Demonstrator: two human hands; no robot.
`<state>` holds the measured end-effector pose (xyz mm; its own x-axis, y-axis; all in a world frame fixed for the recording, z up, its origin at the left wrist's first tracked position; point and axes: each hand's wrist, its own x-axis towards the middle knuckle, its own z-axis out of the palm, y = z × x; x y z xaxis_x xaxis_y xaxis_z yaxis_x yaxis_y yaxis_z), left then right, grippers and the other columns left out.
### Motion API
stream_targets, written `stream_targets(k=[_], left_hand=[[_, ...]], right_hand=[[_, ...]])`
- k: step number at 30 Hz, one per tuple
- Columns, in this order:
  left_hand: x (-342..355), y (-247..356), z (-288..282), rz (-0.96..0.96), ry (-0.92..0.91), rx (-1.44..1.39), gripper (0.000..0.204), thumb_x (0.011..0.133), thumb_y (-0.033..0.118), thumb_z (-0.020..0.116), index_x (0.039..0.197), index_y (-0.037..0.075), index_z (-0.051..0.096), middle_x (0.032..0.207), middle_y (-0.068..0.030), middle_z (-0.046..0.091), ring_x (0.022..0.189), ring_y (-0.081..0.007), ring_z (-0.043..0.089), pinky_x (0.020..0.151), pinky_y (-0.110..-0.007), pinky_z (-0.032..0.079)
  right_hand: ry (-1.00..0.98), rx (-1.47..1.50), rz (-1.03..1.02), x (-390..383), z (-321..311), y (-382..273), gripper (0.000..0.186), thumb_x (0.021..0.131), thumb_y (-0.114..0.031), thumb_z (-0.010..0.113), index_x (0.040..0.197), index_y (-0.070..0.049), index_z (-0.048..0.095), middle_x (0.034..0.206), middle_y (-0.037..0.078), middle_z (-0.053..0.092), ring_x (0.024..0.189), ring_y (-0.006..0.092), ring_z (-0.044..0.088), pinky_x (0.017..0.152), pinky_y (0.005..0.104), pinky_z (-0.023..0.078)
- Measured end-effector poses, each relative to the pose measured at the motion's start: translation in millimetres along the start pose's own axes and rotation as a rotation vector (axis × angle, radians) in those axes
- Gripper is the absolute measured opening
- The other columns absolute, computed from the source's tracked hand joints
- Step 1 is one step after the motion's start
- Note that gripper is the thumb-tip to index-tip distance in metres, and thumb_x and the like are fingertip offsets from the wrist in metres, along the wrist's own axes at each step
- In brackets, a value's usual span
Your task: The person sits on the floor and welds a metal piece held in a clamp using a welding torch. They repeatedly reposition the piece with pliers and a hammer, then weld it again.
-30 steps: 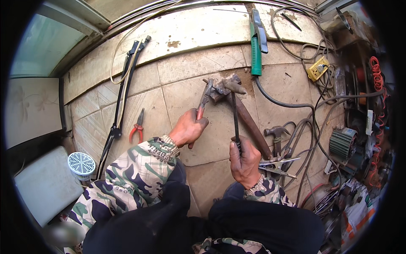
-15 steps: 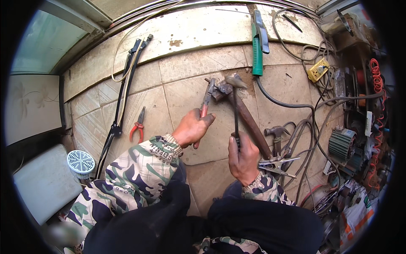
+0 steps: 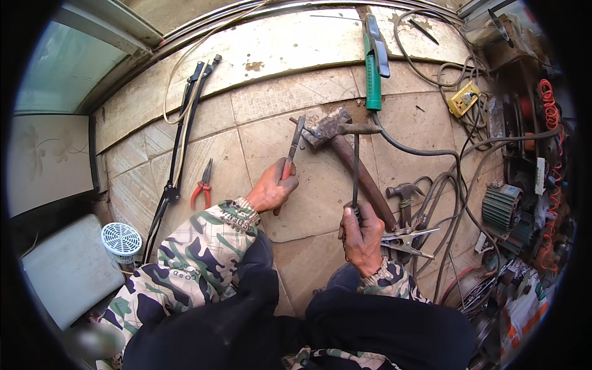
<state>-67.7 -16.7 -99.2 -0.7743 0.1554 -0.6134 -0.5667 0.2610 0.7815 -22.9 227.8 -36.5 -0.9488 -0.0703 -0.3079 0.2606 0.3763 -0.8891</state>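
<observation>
Closest in are the dark-trousered legs (image 3: 382,320), cut off by the lower edge. Just beyond them, the right hand's fingers (image 3: 370,217) are wrapped around the slim hammer (image 3: 356,169); the fist hides most of its grip. Right beside those fingers, a silvery clamp (image 3: 408,240) lies on the tiled floor (image 3: 308,213), its left end hard to follow behind the hand. The left hand's fingers (image 3: 290,182) are closed around the pliers (image 3: 293,148), covering much of the red handles.

Left of these fingers, well apart, lie the red-handled needle-nose pliers (image 3: 202,185); further left runs a black folding pole (image 3: 172,166). A claw hammer (image 3: 404,196) sits just right of the right fingers, its lower handle lost near the clamp and cables.

Ahead of both hands, a heavy hammer (image 3: 361,166) lies with its brown handle slanting toward the right fingers. Its blotchy head is partly covered by the slim hammer's head; whether the two touch I cannot tell. Beyond the left fingers, the pliers' tip meets a small dark rod (image 3: 310,131) near that block, too small to make out fully.

Farther beyond the right fingers is a green-handled electrode holder (image 3: 373,80).
</observation>
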Motion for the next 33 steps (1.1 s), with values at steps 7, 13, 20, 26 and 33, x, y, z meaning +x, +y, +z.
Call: stream_targets(k=[7,13,20,26,33], left_hand=[[-17,-1,10,0.124,-0.074,-0.347,0.018,0.084,0.02,0.055,0.093,0.006,0.047,0.076,-0.002,0.048,0.066,-0.0124,0.049,0.059,-0.032,0.043],[-30,9,19,0.104,-0.14,-0.385,0.017,0.084,0.016,0.055,0.095,0.007,0.046,0.079,-0.0014,0.047,0.068,-0.0123,0.049,0.062,-0.03,0.044],[-40,10,29,0.106,-0.101,-0.335,0.017,0.084,0.015,0.055,0.096,0.007,0.046,0.082,-0.0025,0.047,0.069,-0.0127,0.049,0.062,-0.031,0.044],[-40,8,37,0.134,-0.079,-0.193,0.015,0.084,0.014,0.055,0.093,0.006,0.046,0.078,-0.0011,0.047,0.069,-0.0132,0.048,0.062,-0.031,0.043],[-41,7,45,0.209,0.042,0.075,0.018,0.085,0.015,0.058,0.096,0.004,0.049,0.077,-0.0085,0.052,0.07,-0.0225,0.052,0.067,-0.038,0.046]], right_hand=[[-0.144,0.223,0.109,-14,-10,-2,0.017,0.101,-0.014,0.067,0.1,0.002,0.062,0.062,0.002,0.058,0.052,0.0087,0.056,0.048,0.0268,0.043],[-0.203,0.409,0.213,-21,-17,-1,0.019,0.102,-0.015,0.067,0.099,0.003,0.062,0.067,0.002,0.059,0.055,0.0098,0.057,0.05,0.026,0.044],[-0.419,0.75,0.371,-33,-43,-4,0.023,0.102,-0.019,0.065,0.099,0.003,0.063,0.072,0.007,0.061,0.054,0.0143,0.058,0.048,0.0275,0.045],[-0.438,0.882,0.407,-45,-52,-5,0.025,0.103,-0.021,0.064,0.102,0.004,0.063,0.074,0.009,0.061,0.053,0.0158,0.059,0.047,0.0284,0.046],[-0.414,0.881,0.398,-46,-57,-1,0.024,0.102,-0.021,0.064,0.102,0.004,0.063,0.075,0.008,0.061,0.053,0.0155,0.059,0.046,0.0286,0.047]])
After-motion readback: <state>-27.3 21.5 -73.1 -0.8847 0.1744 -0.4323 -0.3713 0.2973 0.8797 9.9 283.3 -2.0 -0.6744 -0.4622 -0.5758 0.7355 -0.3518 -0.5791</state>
